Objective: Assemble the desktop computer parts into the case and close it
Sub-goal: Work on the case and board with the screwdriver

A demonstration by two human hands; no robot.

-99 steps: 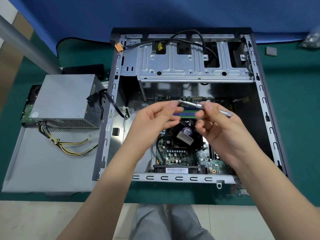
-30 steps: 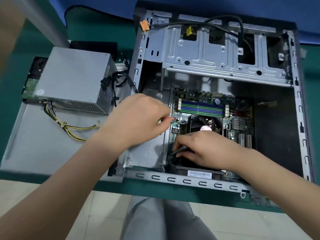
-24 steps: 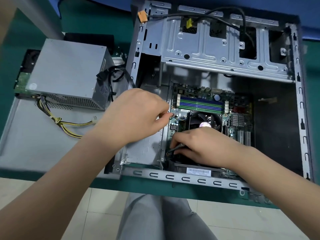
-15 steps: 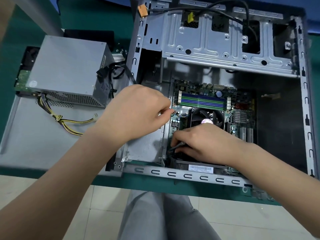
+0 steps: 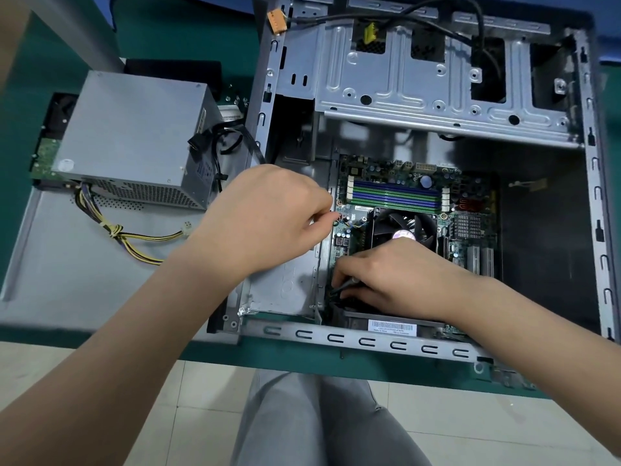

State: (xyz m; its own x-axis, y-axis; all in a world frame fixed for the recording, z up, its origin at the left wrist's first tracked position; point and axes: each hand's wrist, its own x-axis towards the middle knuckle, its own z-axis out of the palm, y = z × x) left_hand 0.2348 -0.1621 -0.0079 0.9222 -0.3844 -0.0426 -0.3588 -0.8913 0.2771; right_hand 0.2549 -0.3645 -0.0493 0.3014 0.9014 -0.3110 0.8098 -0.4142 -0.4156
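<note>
Inside case (image 5: 598, 203), both hands now down from mid-air: left fingers (image 5: 327, 218) pinch screw at motherboard (image 5: 470, 196) edge, right hand (image 5: 396, 274) grips screwdriver (image 5: 346, 285). Fastening underway.

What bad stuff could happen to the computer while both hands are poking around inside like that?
1. The right hand grips a thin dark tool low over the motherboard; a slip could scratch it.
2. The left hand pinches something tiny, maybe a screw, at the board's edge; dropped, it could vanish under the board.
3. The power supply sits outside the case, its cables loose; they might snag.
</note>
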